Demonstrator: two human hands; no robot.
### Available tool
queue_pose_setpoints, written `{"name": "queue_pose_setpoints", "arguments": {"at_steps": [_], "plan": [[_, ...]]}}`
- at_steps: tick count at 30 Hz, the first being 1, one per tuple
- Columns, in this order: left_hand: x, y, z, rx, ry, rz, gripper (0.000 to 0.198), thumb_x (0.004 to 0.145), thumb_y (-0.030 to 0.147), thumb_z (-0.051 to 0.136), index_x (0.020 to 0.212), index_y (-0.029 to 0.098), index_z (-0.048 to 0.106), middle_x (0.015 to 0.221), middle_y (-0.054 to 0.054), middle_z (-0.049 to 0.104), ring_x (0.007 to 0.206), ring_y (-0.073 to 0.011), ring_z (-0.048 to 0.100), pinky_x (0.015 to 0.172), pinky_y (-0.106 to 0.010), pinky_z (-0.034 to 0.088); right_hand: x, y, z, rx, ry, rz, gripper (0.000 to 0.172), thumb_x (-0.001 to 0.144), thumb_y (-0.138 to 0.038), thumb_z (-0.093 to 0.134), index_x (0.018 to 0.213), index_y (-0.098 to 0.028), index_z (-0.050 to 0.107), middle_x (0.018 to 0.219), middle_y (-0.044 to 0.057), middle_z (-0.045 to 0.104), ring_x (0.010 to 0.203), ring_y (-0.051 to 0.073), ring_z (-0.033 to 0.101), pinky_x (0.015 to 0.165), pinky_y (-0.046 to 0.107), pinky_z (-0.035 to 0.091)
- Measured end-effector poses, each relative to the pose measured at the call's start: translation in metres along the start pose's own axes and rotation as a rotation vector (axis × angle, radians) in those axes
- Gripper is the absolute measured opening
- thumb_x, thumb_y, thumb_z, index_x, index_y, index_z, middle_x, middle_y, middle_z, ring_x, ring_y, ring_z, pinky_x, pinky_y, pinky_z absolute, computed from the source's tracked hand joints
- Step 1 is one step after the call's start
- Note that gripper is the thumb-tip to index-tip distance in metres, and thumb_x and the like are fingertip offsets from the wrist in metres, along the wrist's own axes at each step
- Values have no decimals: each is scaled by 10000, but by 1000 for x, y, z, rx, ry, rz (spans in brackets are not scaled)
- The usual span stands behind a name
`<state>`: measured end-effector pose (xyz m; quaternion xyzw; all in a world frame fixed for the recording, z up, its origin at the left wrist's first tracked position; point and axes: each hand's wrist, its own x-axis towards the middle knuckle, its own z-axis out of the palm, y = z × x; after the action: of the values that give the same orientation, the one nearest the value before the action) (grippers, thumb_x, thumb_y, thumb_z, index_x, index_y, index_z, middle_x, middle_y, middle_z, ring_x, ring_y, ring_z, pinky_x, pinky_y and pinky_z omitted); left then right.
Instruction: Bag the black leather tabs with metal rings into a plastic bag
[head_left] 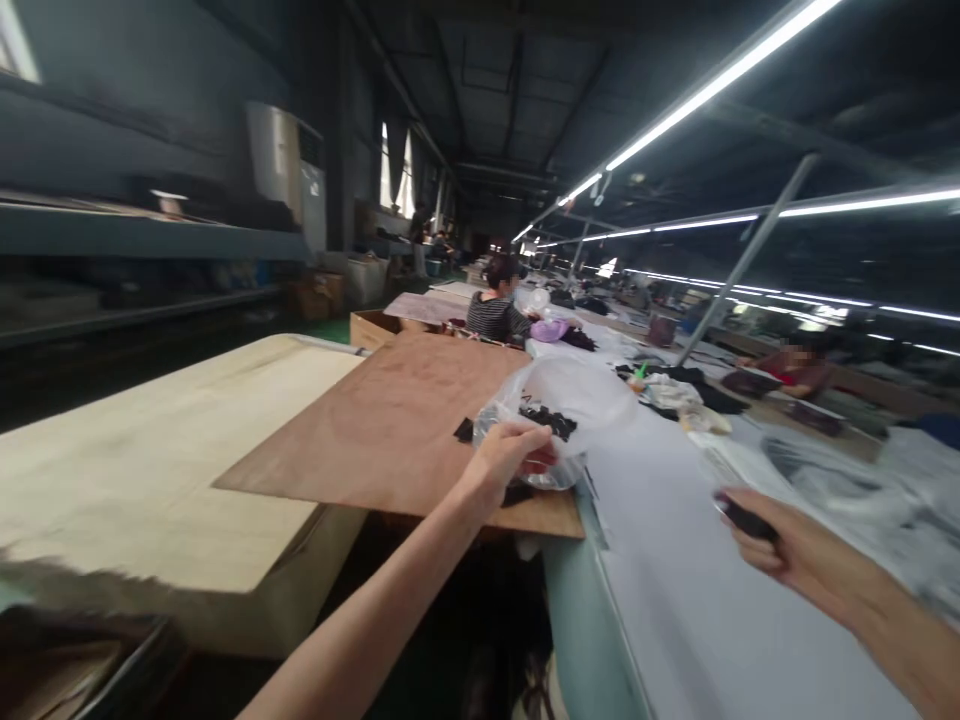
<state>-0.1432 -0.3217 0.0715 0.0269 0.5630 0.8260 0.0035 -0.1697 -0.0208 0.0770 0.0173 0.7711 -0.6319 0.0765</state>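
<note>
A clear plastic bag (600, 390) with small black pieces (551, 420) inside lies open across the edge of the brown board and the white table. My left hand (510, 455) is closed at the bag's near side, fingers pinched on its plastic. Something red shows through the plastic just below those fingers. Over the white table at the right, my right hand (787, 545) is closed around a small black object (750, 520) with a shiny tip; blur hides its exact kind. One black scrap (464, 430) rests on the board left of the bag.
The brown board (375, 420) overlaps a pale board (165, 430) at the left. The long white table (652, 520) runs away from me. A person in a striped top (495, 315) sits ahead; another person (802, 370) is at the right. White cloth (847, 480) lies heaped nearby.
</note>
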Motion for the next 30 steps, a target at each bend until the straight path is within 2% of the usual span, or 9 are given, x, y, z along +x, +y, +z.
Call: {"name": "queue_pose_setpoints", "arguments": {"at_steps": [2,5,10,13,16,21,23,25,30], "plan": [[-6,-1,-2,50,-28,-5,288,624,396,689,624,112,640,648,-49,640,640,-144,592,618,-238,447,-1,-31,17,88,-21,-15,114,858,-251,524,792,-161,547,570,-49,442,360,28,297,306,127,226],[-14,0,-2,129,-65,1,264,622,379,686,663,120,654,658,-38,639,657,-148,585,619,-237,440,25,-70,70,59,-47,-37,110,816,-187,533,716,-164,492,511,-64,406,343,26,293,299,115,199],[-27,-4,-19,601,-66,93,105,634,225,594,714,167,629,668,-4,625,660,-166,582,596,-241,424,75,-85,132,-35,-10,-54,180,844,-243,571,712,-165,475,541,-38,467,404,63,444,351,147,387],[-29,-9,-37,993,167,174,166,685,215,551,838,193,611,794,-21,653,737,-209,619,667,-290,459,87,-78,130,-93,10,-89,172,840,-286,598,777,-157,504,645,4,532,553,121,574,494,217,513],[-21,-16,-47,1309,341,368,485,700,234,593,1172,191,493,1188,-99,579,1077,-283,552,888,-383,435,85,-67,105,-171,93,-138,141,791,-212,639,850,-154,524,833,54,583,728,166,616,602,243,527],[16,-28,-40,1537,239,555,990,547,305,756,1378,115,251,1484,-205,210,1365,-341,183,1099,-465,207,64,-31,53,-279,273,-85,585,709,-180,716,1203,-235,406,1340,115,391,1166,265,450,718,248,496],[36,-30,-33,1521,190,549,1064,521,333,768,1393,96,206,1488,-226,178,1374,-351,138,1106,-486,175,56,-12,45,-265,260,89,618,724,-272,726,1222,-198,369,1293,181,431,1091,281,520,631,265,509],[55,-28,-28,1438,184,527,1090,528,338,755,1403,89,156,1486,-242,167,1376,-358,123,1100,-509,168,53,7,49,-203,168,265,457,787,-392,665,1087,-124,449,1075,221,570,871,264,625,524,267,502],[97,-20,-17,1192,233,437,1087,544,281,745,1404,92,107,1490,-256,125,1382,-355,89,1092,-525,140,69,28,76,-26,-28,394,315,907,-403,504,726,-146,499,606,56,593,449,114,552,348,158,356]]}}
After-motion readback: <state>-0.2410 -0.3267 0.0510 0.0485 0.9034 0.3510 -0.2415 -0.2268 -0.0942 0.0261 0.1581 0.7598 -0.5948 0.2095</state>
